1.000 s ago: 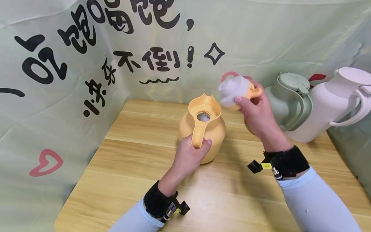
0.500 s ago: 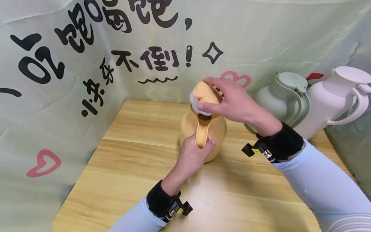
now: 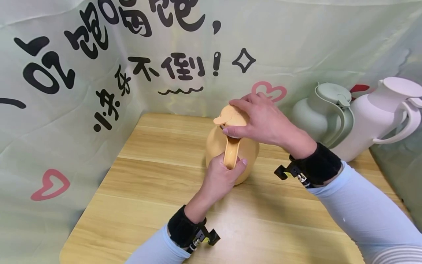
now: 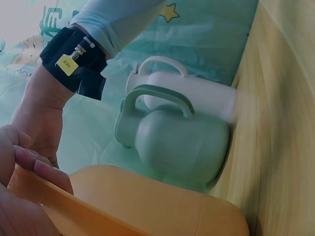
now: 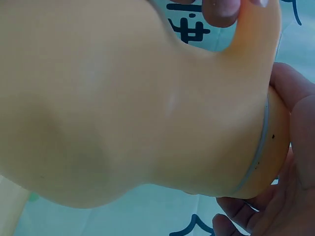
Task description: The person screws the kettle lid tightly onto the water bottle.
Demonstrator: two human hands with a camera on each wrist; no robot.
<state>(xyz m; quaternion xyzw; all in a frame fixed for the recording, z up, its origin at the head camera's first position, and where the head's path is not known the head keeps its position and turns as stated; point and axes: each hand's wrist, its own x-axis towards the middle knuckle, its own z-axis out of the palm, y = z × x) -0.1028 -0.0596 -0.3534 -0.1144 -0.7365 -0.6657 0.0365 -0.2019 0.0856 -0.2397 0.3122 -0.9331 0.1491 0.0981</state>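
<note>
A yellow-orange thermos jug (image 3: 215, 146) stands upright on the wooden table. Its handle (image 3: 231, 156) points toward me, and my left hand (image 3: 221, 175) grips it with the thumb on the right side. At the mouth sits the matching lid (image 3: 232, 116), a small lever sticking out to the left. My right hand (image 3: 263, 119) holds this lid from the right, thumb at the near side and fingers over the far side. In the right wrist view a thin pale line runs between the lid (image 5: 275, 142) and the jug's neck (image 5: 206, 123).
To the right stand a green thermos jug (image 3: 310, 113) and a pale pink-white one (image 3: 369, 117), close together near the back. A printed cloth (image 3: 184, 99) hangs behind and left of the wooden table (image 3: 148, 183).
My right hand has brought the lid from the right over the jug and lowered it into the mouth. The pale plastic around the lid is now out of sight. My left hand keeps the handle.
</note>
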